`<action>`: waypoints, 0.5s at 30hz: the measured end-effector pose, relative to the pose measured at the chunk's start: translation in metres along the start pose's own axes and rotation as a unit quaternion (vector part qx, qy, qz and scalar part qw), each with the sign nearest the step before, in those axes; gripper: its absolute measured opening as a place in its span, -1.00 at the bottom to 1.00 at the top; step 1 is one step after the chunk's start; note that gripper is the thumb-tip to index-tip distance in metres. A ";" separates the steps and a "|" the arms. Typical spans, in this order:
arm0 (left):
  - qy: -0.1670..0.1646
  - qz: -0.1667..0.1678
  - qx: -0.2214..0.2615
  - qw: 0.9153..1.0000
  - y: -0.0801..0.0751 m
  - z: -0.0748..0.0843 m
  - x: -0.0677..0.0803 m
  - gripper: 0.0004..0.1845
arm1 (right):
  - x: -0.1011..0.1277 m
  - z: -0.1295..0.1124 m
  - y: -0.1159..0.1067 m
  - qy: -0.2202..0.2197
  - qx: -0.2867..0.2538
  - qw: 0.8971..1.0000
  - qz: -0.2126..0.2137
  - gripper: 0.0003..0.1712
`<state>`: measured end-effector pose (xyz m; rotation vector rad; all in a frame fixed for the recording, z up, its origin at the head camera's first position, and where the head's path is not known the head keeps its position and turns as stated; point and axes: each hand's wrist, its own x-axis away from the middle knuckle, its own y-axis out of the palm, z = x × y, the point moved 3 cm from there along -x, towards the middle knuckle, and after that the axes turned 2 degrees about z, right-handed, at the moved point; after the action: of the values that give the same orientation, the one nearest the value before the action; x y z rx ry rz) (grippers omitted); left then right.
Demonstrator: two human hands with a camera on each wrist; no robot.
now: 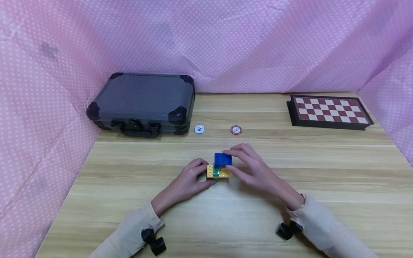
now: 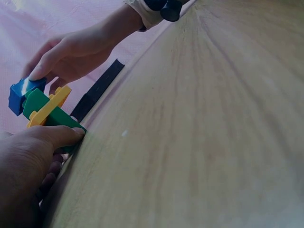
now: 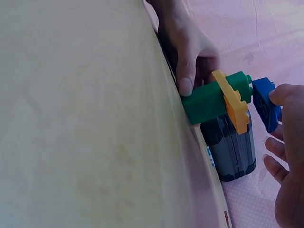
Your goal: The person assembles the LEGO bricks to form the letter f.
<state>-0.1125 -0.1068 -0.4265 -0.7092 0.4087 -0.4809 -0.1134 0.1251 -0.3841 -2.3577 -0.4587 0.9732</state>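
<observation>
A small stack of toy bricks stands mid-table: a green brick (image 1: 216, 172) at the bottom, a flat yellow brick (image 1: 210, 171) across it, and a blue brick (image 1: 222, 159) on top. My left hand (image 1: 190, 181) grips the green base (image 2: 56, 119) with thumb and fingers. My right hand (image 1: 250, 166) pinches the blue brick (image 3: 265, 104) from above and the side, right at the stack's top. In the wrist views the blue brick (image 2: 21, 93) sits at the end of the green piece (image 3: 209, 99), beyond the yellow plate (image 3: 232, 103).
A dark grey hard case (image 1: 143, 104) lies at the back left. A white chip (image 1: 199, 129) and a red chip (image 1: 236, 130) lie behind the bricks. A checkered board (image 1: 329, 110) sits back right. Pink dotted cloth (image 1: 206, 39) walls the wooden table (image 1: 322, 179).
</observation>
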 end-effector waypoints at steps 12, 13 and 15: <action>-0.003 -0.001 0.002 1.000 0.000 0.000 -0.001 -0.67 | 0.004 -0.003 0.002 0.011 -0.007 1.000 -0.011 -0.49; -0.003 -0.002 0.002 1.000 0.000 0.000 0.000 -0.67 | 0.004 -0.003 0.002 0.009 -0.008 1.000 -0.013 -0.50; -0.002 -0.001 0.001 1.000 0.000 0.000 0.000 -0.66 | 0.005 -0.003 0.002 0.005 -0.007 1.000 -0.017 -0.52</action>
<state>-0.1128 -0.1069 -0.4261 -0.7089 0.4043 -0.4824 -0.1081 0.1251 -0.3859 -2.3589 -0.5021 0.9455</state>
